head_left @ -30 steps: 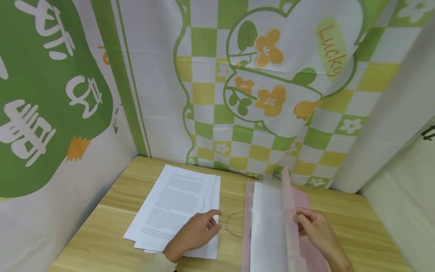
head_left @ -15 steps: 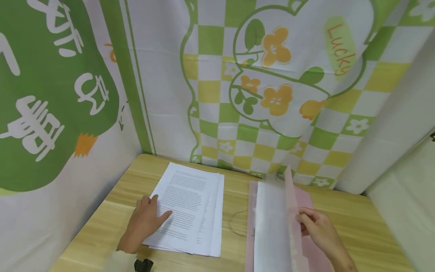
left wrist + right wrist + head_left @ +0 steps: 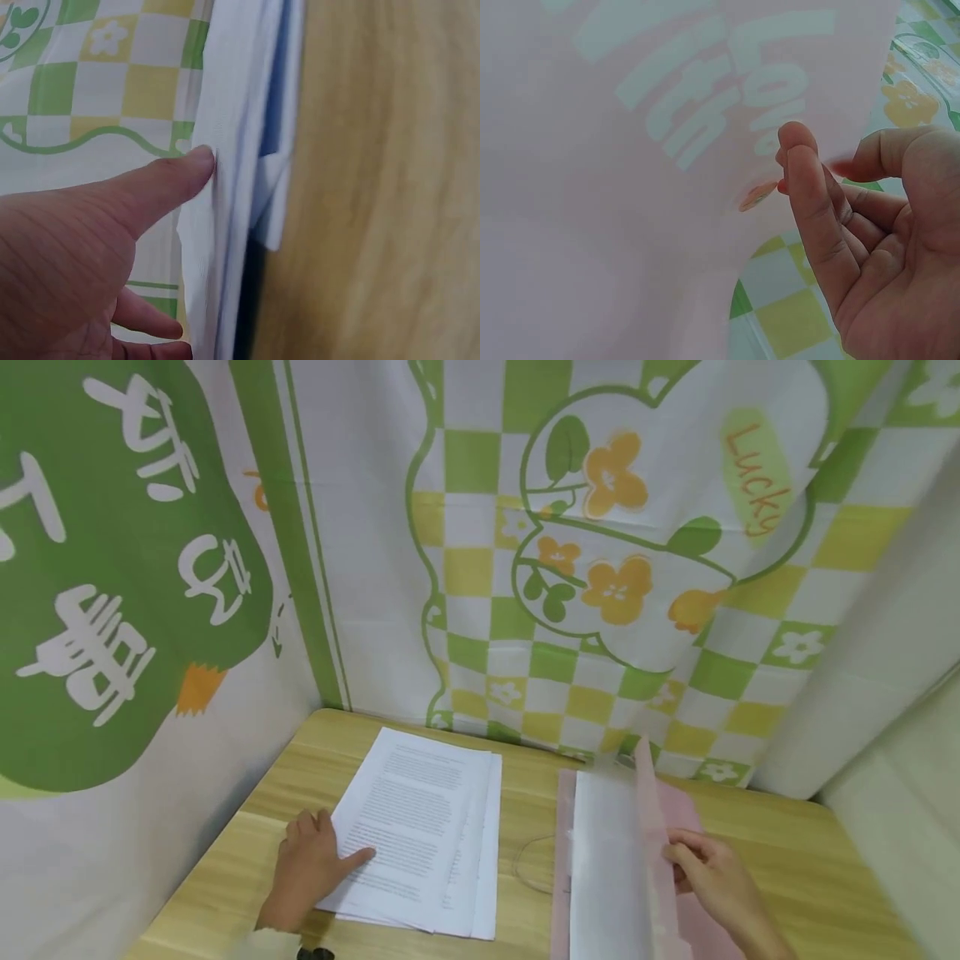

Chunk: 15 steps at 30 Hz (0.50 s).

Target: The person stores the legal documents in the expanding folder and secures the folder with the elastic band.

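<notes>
A stack of printed white sheets (image 3: 408, 827) lies on the table, its edges fanned slightly to the right. My left hand (image 3: 303, 864) rests at its left edge, thumb over the top sheet and fingers along the side. In the left wrist view the thumb (image 3: 180, 176) touches the layered sheets (image 3: 225, 142). To the right, a pink file folder (image 3: 656, 843) stands partly opened, with white or translucent inner pages (image 3: 607, 868). My right hand (image 3: 712, 881) pinches the raised pink part. The right wrist view shows pale lettering (image 3: 772, 82) on it; part of the grip is hidden there.
A thin elastic loop (image 3: 525, 864) extends from the folder's left side onto the wooden table (image 3: 300, 777). A patterned cloth (image 3: 480, 652) hangs directly behind the table, with pale cloth on the left and right sides.
My left hand has moved from above the sheets' lower right to their left edge, and its thumb now lies over the top sheet. The right hand keeps holding the folder.
</notes>
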Available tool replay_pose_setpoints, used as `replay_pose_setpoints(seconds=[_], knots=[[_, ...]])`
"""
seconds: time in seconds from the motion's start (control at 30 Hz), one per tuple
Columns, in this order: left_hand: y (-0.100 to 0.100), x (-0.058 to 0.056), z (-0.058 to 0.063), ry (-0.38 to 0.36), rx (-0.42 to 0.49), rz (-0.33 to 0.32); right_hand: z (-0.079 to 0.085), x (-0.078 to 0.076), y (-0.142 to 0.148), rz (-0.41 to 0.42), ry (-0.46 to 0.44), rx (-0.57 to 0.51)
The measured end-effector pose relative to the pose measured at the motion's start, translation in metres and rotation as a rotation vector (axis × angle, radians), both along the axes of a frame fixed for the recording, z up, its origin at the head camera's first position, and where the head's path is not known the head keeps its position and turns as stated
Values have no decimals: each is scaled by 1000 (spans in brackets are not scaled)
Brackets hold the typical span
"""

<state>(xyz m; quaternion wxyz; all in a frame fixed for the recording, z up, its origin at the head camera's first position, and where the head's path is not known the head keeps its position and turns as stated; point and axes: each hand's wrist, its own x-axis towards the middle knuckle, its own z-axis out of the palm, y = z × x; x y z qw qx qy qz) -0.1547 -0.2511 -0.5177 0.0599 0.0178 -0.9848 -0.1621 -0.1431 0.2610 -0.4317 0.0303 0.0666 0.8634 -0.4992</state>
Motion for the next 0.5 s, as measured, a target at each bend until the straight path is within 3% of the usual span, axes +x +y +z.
replay_pose_setpoints(seconds=[0.23, 0.5], knots=[[3, -1, -1, 7, -25, -2, 1, 0, 2, 0, 9, 7], [3, -5, 1, -93, 55, 28, 1, 3, 3, -16, 31, -26]])
